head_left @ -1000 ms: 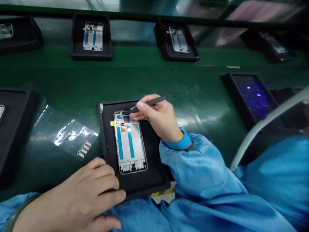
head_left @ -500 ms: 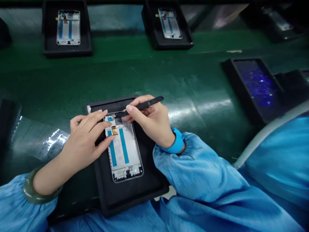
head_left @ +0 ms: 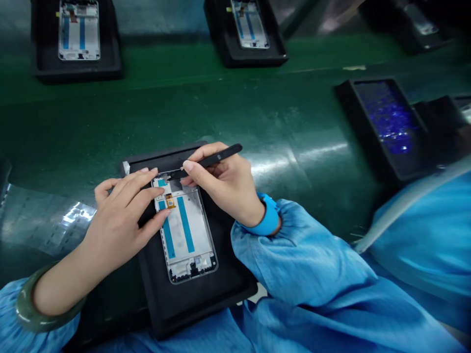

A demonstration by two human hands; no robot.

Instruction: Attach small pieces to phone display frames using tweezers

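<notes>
A phone frame (head_left: 200, 223) with blue adhesive strips lies in a black tray (head_left: 228, 274) in front of me. My left hand (head_left: 119, 213) rests over its upper left edge, fingers stretched out and apart, fingertips touching the frame. Close to the thumb and forefinger sits an orange flex cable (head_left: 170, 201). In my right hand (head_left: 224, 184) are black tweezers (head_left: 222, 155), gripped between thumb and fingers. Their tips reach the dark parts along the frame's top edge; whether they pinch anything is too small to tell.
Two more phone frames (head_left: 79, 32) (head_left: 252, 24) lie in black trays beyond a green work surface (head_left: 165, 113). At the right stands a black box of shiny blue bits (head_left: 392, 122). A clear plastic sheet (head_left: 47, 215) lies at left. A blue sleeve (head_left: 434, 211) shows at far right.
The whole view has shifted slightly, so the phone frame, tray and both hands appear a little further left. Both hands keep nearly the same pose, tweezers still at the frame's top edge.
</notes>
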